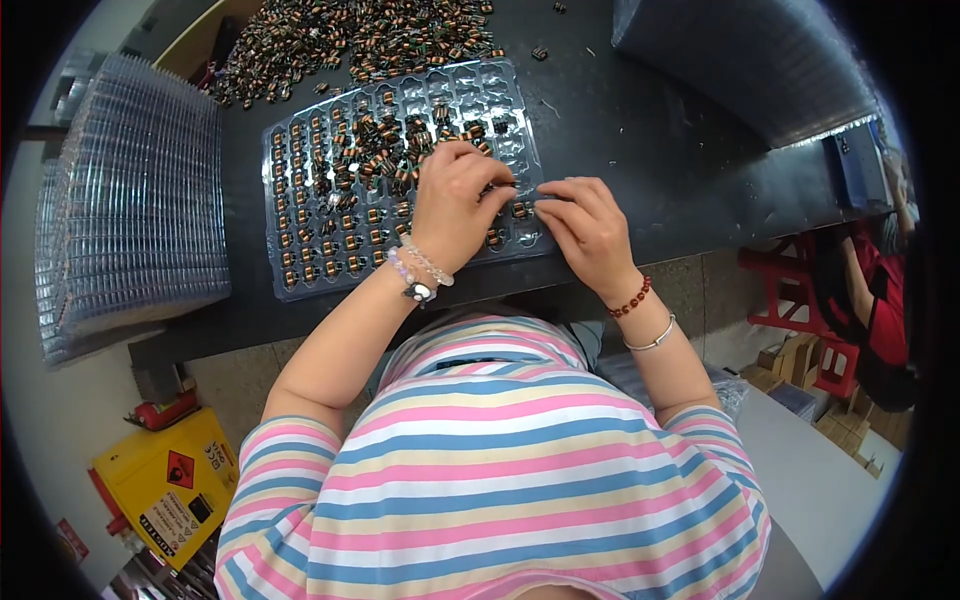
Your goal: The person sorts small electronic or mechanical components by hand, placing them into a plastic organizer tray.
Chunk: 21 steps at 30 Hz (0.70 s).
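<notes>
A clear plastic blister tray point(524, 110) lies on the dark table. Small copper-wound coil components point(350, 242) sit in many of its pockets, and a loose heap of them point(378, 150) covers its middle. Over the tray's right part, my left hand point(455, 200) is closed in a pinch; a dark bit shows at its fingertips, too small to name. My right hand point(592, 228) is by the tray's right edge, thumb and forefinger pressed together. Whatever it grips is hidden. The two hands' fingertips are close together but apart, just above a coil in its pocket.
A large pile of loose coils point(400, 38) spreads over the far side of the table point(640, 170). Tall stacks of clear trays stand at the left point(140, 190) and far right point(745, 65). Below are a yellow cabinet point(175, 480), a red stool point(835, 368) and another person's red sleeve point(888, 310).
</notes>
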Each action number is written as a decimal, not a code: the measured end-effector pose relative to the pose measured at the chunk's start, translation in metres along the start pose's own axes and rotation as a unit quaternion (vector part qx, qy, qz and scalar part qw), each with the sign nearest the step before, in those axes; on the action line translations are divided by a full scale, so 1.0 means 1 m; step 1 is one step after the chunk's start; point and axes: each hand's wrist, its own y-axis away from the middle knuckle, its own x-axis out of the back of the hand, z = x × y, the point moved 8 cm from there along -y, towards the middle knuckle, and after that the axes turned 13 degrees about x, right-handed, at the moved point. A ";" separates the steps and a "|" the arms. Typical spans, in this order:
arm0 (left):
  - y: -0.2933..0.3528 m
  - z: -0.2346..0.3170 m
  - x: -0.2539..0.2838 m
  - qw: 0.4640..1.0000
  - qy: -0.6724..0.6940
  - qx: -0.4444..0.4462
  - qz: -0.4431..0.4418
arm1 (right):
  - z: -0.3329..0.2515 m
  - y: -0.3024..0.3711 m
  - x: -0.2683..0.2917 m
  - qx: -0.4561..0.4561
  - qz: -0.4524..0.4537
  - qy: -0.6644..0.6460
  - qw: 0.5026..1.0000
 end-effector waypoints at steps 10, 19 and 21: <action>-0.007 -0.013 0.015 0.989 -0.101 0.019 0.102 | 0.014 -0.007 0.008 -0.042 0.057 0.008 0.997; -0.026 -0.022 0.008 0.989 -0.131 0.023 0.062 | 0.056 -0.069 -0.041 0.050 -0.034 0.119 0.991; -0.031 -0.028 0.008 0.990 -0.123 0.044 0.062 | 0.056 -0.071 -0.042 0.064 -0.032 0.100 0.992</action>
